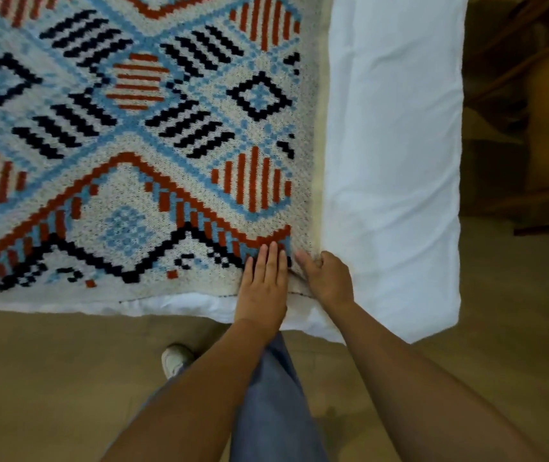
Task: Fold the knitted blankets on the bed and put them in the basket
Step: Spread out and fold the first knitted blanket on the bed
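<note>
Two hands met at the near corner of a patterned blanket (139,135) spread on the bed (389,135). Left hand (264,284) lay flat, fingers straight and together; right hand (327,277) pinched the corner edge with curled fingers.

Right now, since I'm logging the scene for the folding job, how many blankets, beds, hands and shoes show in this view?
knitted blanket: 1
bed: 1
hands: 2, the left hand and the right hand
shoe: 1
Total: 5
</note>
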